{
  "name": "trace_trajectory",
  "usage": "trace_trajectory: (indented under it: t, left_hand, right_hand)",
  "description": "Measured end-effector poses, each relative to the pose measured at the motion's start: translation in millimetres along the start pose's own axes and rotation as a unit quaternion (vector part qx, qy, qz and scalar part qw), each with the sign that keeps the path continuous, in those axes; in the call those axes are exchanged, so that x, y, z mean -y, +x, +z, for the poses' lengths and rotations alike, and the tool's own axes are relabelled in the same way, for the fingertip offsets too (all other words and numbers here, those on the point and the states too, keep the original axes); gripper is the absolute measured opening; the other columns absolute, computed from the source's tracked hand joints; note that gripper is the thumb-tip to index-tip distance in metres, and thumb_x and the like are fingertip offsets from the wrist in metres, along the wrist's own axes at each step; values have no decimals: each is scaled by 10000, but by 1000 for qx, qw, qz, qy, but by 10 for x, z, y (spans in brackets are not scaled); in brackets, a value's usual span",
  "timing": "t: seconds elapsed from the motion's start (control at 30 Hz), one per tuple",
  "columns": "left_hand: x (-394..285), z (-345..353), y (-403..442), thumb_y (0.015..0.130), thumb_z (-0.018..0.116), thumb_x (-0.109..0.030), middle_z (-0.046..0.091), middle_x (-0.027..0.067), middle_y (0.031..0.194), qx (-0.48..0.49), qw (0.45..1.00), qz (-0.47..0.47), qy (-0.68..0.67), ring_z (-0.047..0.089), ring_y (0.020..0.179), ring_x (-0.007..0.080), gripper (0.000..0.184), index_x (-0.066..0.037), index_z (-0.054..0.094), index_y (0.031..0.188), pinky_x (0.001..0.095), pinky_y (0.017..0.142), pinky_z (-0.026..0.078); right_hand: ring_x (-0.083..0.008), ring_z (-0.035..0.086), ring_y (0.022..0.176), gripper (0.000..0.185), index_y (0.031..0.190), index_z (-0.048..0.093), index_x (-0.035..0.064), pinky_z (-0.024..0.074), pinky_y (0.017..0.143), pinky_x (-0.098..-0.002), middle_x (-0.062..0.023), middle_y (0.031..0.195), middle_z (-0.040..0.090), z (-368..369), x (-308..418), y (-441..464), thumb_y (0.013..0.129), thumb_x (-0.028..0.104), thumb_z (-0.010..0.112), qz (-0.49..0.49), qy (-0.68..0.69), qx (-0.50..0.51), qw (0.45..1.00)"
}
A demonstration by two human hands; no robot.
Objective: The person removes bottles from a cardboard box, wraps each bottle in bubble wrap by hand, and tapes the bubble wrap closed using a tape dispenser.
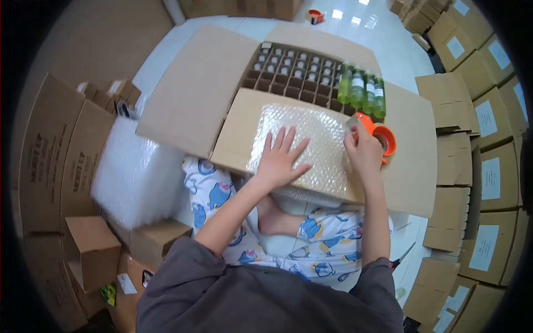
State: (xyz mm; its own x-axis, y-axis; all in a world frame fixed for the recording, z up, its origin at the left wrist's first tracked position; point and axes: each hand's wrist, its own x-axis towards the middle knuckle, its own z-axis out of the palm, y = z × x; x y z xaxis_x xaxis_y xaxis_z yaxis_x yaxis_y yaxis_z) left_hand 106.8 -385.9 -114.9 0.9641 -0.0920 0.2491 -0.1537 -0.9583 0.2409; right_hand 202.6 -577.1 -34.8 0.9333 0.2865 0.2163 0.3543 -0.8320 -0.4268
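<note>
My left hand (279, 161) lies flat with fingers spread on a sheet of bubble wrap (325, 161). The wrap covers part of a brown cardboard surface (234, 133) across the near side of a large open carton. My right hand (363, 152) is closed on an orange tape dispenser (388, 137) at the wrap's right edge; its fingers partly hide the dispenser. Beyond the wrap, the carton's dividers (276, 89) form cells with several light-capped bottles (300, 65). Several green bottles (361, 91) lie side by side over the right-hand cells.
Carton flaps (186, 83) spread outward. A bubble wrap roll (130, 172) stands at left beside brown boxes (91, 250). Labelled cartons (488, 177) are stacked along the right. Scissors (401, 258) lie on the floor at right; another orange tape dispenser (315, 16) is at the back.
</note>
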Motion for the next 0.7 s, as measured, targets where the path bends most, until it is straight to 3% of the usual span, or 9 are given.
trace_trajectory:
  t: [0.13,0.27,0.37,0.4,0.43,0.47,0.5,0.63,0.7]
  left_hand:
    - [-53,40,59,832,418,-597,247,183,1444,9,1000,0,1,229,1325,395,670,-239,329,1391,581,1060,103]
    - [-27,120,24,832,456,-559,214,174,1458,28,999,-10,-36,187,1340,388,655,-236,330,1388,579,1064,99]
    - [0,321,-12,802,512,-528,187,177,1465,-24,993,-13,-116,151,1352,383,669,-222,351,1375,578,1070,94]
    - [22,581,-3,756,533,-533,246,203,1432,-116,978,4,-174,144,1356,370,674,-175,432,1319,584,1072,85]
    - [30,619,27,763,508,-563,227,188,1448,-131,973,-1,-190,135,1363,356,678,-187,432,1322,603,1066,57]
    - [30,599,59,766,492,-585,218,185,1454,-87,986,-19,-144,125,1367,350,685,-197,427,1327,617,1058,33]
    - [-12,548,100,769,475,-607,210,181,1460,-40,993,-25,-111,115,1371,344,693,-208,421,1332,630,1051,9]
    - [-96,479,205,785,462,-616,274,183,1433,-15,993,-83,-86,147,1363,352,675,-203,431,1319,628,1048,-44]
    - [-171,492,328,792,444,-626,286,168,1432,40,996,-74,-36,124,1371,343,668,-179,468,1287,637,1035,-81]
  right_hand:
    - [-355,618,742,244,945,511,17,487,665,-466,-188,778,615,94,28,787,814,220,540,-66,-45,-56,995]
    - [-371,618,828,327,1022,496,0,491,725,-476,-199,890,633,637,-187,1675,797,235,535,-10,-127,27,991]
    - [-341,584,980,686,1219,457,-14,480,808,-415,-207,1164,547,1079,-664,2047,759,460,641,-77,-304,90,945]
    - [-353,572,1006,740,1250,433,-19,474,817,-419,-214,1169,549,1225,-982,2147,754,489,639,-165,-336,16,927]
    - [-369,554,1030,791,1289,396,-21,462,843,-422,-230,1169,548,936,-487,2072,746,495,650,-68,-342,123,929]
    - [-381,539,1047,799,1305,375,-23,451,861,-426,-258,1166,541,1065,-837,2336,741,457,674,-77,-317,106,940]
    - [-371,537,1059,754,1307,372,-24,451,866,-414,-276,1176,527,1426,-1816,2966,758,394,678,-195,-278,55,939]
    - [-316,529,1079,632,1299,390,-18,432,905,-368,-211,1204,522,903,-1410,2802,813,320,611,-154,-138,114,972]
    - [-278,532,1065,549,1290,428,15,429,903,-346,-158,1214,525,600,-1037,2281,855,330,541,-19,235,147,961]
